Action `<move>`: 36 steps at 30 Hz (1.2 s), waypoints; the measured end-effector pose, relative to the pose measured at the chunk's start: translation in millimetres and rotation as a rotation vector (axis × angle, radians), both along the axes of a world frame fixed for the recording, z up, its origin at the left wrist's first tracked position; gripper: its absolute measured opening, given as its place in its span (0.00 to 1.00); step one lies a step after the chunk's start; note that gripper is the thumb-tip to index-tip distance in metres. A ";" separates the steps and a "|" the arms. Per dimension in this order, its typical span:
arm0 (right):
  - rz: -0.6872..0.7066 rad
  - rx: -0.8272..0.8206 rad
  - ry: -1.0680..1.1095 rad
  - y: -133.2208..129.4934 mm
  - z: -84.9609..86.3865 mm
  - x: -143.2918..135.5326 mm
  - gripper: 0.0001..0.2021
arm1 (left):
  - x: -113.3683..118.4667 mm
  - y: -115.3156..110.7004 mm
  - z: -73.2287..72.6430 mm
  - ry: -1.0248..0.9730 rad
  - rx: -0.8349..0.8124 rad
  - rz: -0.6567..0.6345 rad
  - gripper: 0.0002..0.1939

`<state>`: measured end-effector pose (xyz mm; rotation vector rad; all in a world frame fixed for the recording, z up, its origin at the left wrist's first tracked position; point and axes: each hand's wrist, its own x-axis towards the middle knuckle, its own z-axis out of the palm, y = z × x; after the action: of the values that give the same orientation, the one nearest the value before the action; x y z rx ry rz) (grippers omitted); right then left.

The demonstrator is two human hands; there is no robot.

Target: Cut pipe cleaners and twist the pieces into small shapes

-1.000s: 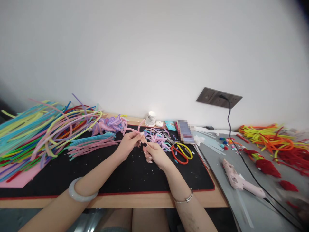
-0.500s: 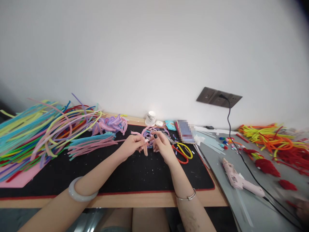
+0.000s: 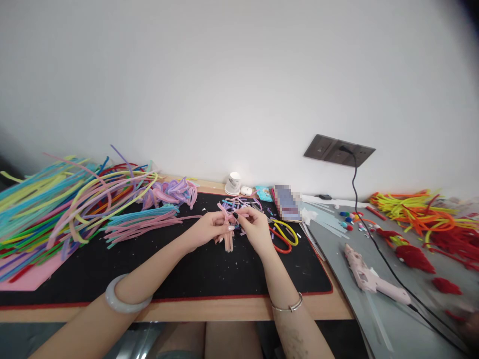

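My left hand (image 3: pixel 208 231) is closed on a small bundle of pink pipe cleaners (image 3: pixel 228 243), whose ends hang below the fingers and poke out above. Facing it, my right hand (image 3: pixel 255 229) pinches at the upper part of the same bundle with thumb and index finger. Just behind the hands lies a heap of short purple and pink pipe cleaner pieces (image 3: pixel 243 202). Scissors (image 3: pixel 286 234) with red and yellow handles rest right of my right hand. Both hands are above the black mat (image 3: pixel 209 279).
Long multicoloured pipe cleaners (image 3: pixel 75 199) and a pink-blue bunch (image 3: pixel 144 224) lie left. A paper cup (image 3: pixel 234 183) and phone (image 3: pixel 287 203) stand along the back. A corded glue gun (image 3: pixel 372 279) and red pieces (image 3: pixel 413 258) lie right; a blurred hand (image 3: pixel 469 324) shows at the edge.
The pink bundle has turned more upright between my hands. My right fingers have drawn in from spread to a pinch on it, and the left hand has shifted slightly.
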<state>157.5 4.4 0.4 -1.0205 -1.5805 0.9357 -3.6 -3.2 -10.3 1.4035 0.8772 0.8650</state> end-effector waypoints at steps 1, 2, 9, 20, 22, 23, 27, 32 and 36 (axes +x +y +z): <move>0.000 0.002 0.000 0.0 0.2 -0.2 0.06 | 0.5 0.6 -0.2 -0.021 0.003 0.035 0.13; -0.003 0.001 -0.005 0.0 0.3 -0.3 0.07 | 0.9 1.0 -0.3 -0.038 0.004 0.066 0.13; -0.032 -0.013 -0.040 0.1 -0.4 0.2 0.08 | 1.6 0.7 3.0 -0.057 -0.031 0.137 0.12; -0.039 0.019 -0.175 -3.1 -3.0 -7.9 0.08 | 1.5 5.0 -3.4 -0.050 0.103 0.317 0.13; -0.035 0.026 -0.192 -4.9 -2.3 -9.5 0.08 | 0.0 4.3 -4.4 0.009 0.169 0.364 0.12; -0.032 0.027 -0.194 -5.6 -1.9 -10.0 0.08 | -1.1 3.7 -4.3 0.053 0.212 0.385 0.11; -0.022 0.010 -0.170 -7.3 -0.3 -10.6 0.09 | -5.1 1.2 0.1 0.253 0.381 0.437 0.08; -0.015 -0.015 -0.146 -6.4 -2.2 -9.7 0.09 | -6.4 -0.2 4.5 0.304 0.407 0.443 0.07; 0.035 -0.039 -0.170 -4.8 -7.6 -9.8 0.08 | -6.1 -1.7 5.2 0.264 0.383 0.428 0.06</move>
<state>147.6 -0.4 -7.2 -1.1273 -1.7313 0.9262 -9.7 -4.9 -5.1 1.7182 1.2938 1.2378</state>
